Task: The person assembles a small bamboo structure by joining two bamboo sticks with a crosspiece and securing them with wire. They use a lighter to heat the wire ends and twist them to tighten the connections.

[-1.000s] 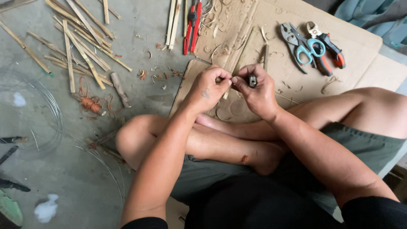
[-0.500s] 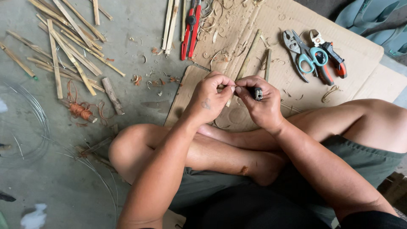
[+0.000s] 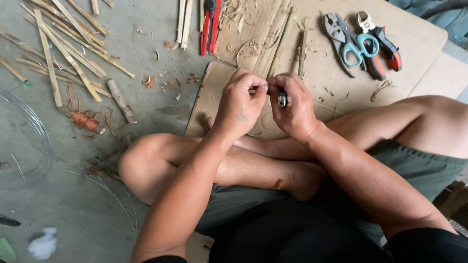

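- Nearest the camera, the person sits cross-legged on the grey concrete floor [image 3: 161,39], bare knees out to either side, both forearms reaching forward over the shins.
- The left hand [image 3: 240,104] is closed narrow, thumb and forefinger pinching one end of a thin pale bamboo sliver [image 3: 253,90]; the sliver sits level between the two hands, above the near edge of the cardboard.
- The right hand [image 3: 292,107] is curled shut around a small knife with a dark handle and metal collar [image 3: 282,100]; its thumb meets the sliver, and the two hands touch at the fingertips.
- Under the hands lies a flat sheet of brown corrugated cardboard [image 3: 419,44], strewn with pale curled shavings.
- On the floor left of the knee lie a spool of orange thread [image 3: 87,122], a short grey round stick [image 3: 121,101] and loops of thin steel wire [image 3: 29,146] by the left edge.
- Beyond, towards the far left corner, a loose heap of split bamboo strips [image 3: 68,46] is scattered crosswise.
- At the far edge, red-handled pliers [image 3: 209,27] lie on the floor just beside the cardboard.
- At the cardboard's far right corner rest teal-handled metal shears [image 3: 348,44] touching orange-and-black-handled pruning cutters [image 3: 382,41].
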